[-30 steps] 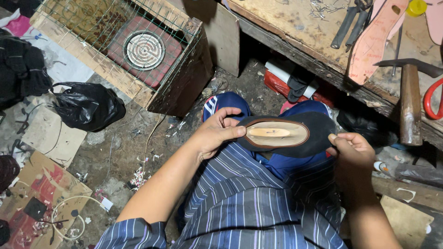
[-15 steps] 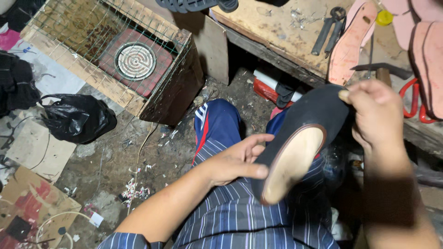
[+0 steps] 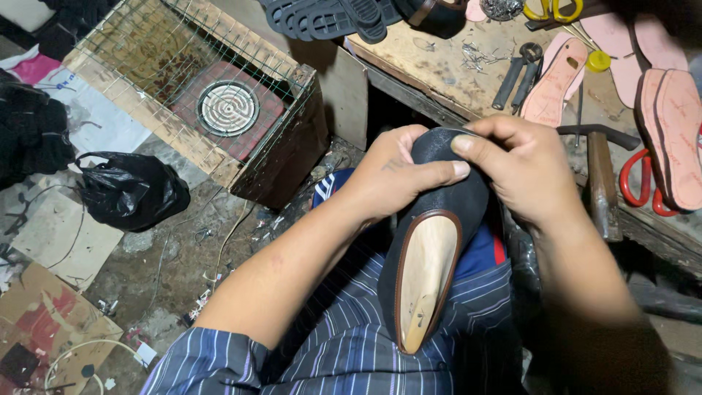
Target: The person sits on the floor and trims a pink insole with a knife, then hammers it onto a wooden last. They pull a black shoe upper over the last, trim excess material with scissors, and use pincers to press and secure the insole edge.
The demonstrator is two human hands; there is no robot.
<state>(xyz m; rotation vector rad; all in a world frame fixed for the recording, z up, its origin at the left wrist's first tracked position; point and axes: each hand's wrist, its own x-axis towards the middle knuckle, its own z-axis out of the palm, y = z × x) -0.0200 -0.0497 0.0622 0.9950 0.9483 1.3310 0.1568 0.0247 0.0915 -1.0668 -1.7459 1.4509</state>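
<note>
A black flat shoe (image 3: 428, 249) with a brown rim and a wooden last inside stands on end over my lap, toe end up. My left hand (image 3: 398, 172) wraps the toe from the left, its thumb pressed across the black upper. Over the same toe, my right hand (image 3: 523, 168) closes from the right, fingers bent onto the leather. Both hands touch each other at the toe. The heel end rests near my striped shirt.
A workbench (image 3: 439, 66) ahead carries pliers (image 3: 515, 77), pink insoles (image 3: 556, 80), a hammer (image 3: 601, 175), red-handled scissors (image 3: 636, 183) and black soles (image 3: 329, 18). On the floor to the left stand a wire-covered wooden box with a coil heater (image 3: 227, 108) and a black plastic bag (image 3: 128, 192).
The shoe lay flat across my lap, then was tipped up on end. Both hands have shifted to its toe, and my view has moved closer to the bench.
</note>
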